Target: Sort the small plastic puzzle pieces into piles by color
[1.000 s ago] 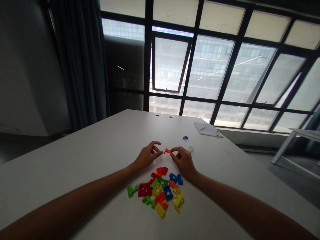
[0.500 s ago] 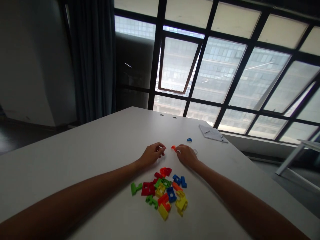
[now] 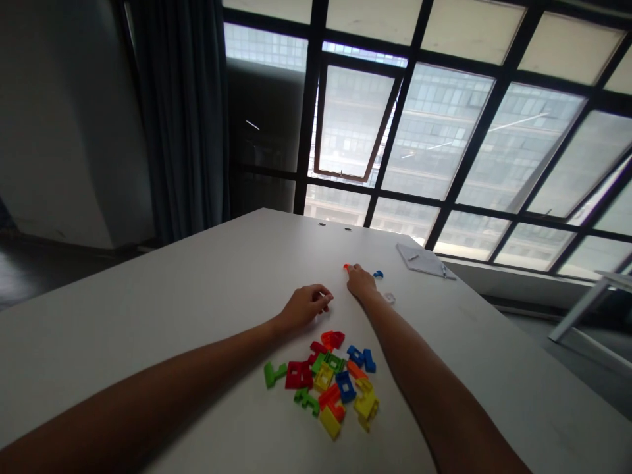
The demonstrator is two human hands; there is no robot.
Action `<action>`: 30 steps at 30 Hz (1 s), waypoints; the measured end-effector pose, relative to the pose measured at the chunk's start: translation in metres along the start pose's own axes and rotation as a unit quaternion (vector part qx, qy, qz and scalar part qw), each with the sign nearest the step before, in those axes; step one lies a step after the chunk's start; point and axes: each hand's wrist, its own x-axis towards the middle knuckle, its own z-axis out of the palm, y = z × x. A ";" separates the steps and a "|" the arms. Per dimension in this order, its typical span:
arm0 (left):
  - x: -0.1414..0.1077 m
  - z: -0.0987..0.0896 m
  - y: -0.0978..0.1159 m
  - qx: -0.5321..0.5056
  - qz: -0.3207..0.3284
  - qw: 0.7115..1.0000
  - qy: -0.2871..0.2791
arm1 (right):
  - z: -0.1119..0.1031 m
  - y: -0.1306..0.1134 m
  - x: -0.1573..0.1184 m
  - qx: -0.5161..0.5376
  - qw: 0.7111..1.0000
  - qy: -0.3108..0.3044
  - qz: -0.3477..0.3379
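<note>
My right hand (image 3: 361, 282) reaches far over the white table (image 3: 222, 283), its fingers closed on a small orange plastic piece (image 3: 346, 267) whose end shows at the fingertips. My left hand (image 3: 307, 307) rests on the table nearer to me, fingers loosely curled and a little apart, with nothing visible in them. Between my forearms lies a loose pile of plastic building pieces: a red square piece (image 3: 299, 375), a green T-shaped piece (image 3: 274, 374), a blue piece with a hole (image 3: 345, 387), a yellow flat piece (image 3: 330, 422) and several others.
A small blue piece (image 3: 378, 274) lies just right of my right hand, and a clear piece (image 3: 390, 298) by the wrist. Papers with a pen (image 3: 425, 261) lie near the table's right edge. Windows and a dark curtain (image 3: 190, 118) stand behind; a white-legged stand (image 3: 580, 309) is at right.
My right hand has moved away from me across the table, carrying the orange piece past the left hand. My left hand has stayed nearly in place. The view has shifted slightly.
</note>
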 end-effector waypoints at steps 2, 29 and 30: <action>-0.001 0.000 0.000 0.006 -0.004 1.000 -0.001 | 0.000 0.001 -0.006 0.020 0.999 0.027 0.004; -0.003 -0.004 0.002 -0.018 0.008 0.997 -0.078 | -0.058 0.009 -0.120 0.296 0.874 -0.205 -0.325; -0.003 -0.004 0.002 -0.019 0.006 0.997 -0.078 | -0.057 0.009 -0.120 0.316 0.872 -0.206 -0.313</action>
